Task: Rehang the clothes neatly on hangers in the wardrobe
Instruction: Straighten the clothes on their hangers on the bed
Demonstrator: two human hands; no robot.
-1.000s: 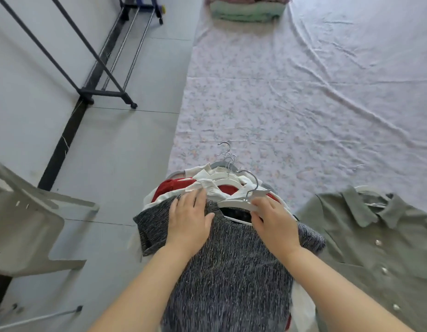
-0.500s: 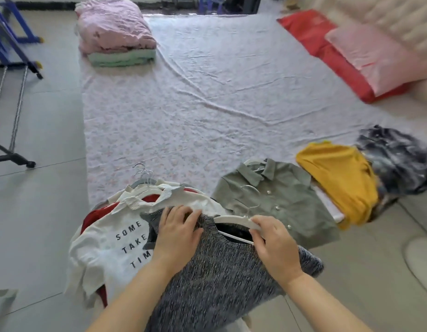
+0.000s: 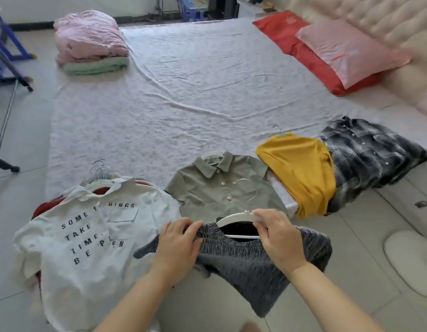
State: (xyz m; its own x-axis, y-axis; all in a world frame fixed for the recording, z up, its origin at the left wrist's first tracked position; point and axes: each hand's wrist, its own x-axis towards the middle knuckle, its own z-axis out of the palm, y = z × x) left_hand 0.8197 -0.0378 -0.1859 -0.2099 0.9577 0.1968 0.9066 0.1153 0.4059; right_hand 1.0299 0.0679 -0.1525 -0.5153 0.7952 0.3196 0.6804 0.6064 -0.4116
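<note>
Rumpled sheet (image 3: 183,104) spreads open ahead; left hand (image 3: 177,245) grips grey top (image 3: 243,264) with curled fingers (image 3: 192,228), right hand (image 3: 279,236) pinches white hanger (image 3: 234,216); its hook barely shows.

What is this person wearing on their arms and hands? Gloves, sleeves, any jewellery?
Nothing that shows. The left hand and right hand are bare, without gloves. No sleeve comes into view on either forearm, down to the picture's lower edge. Neither wrist carries a watch or bracelet, and no ring shows on the fingers that are visible.
</note>
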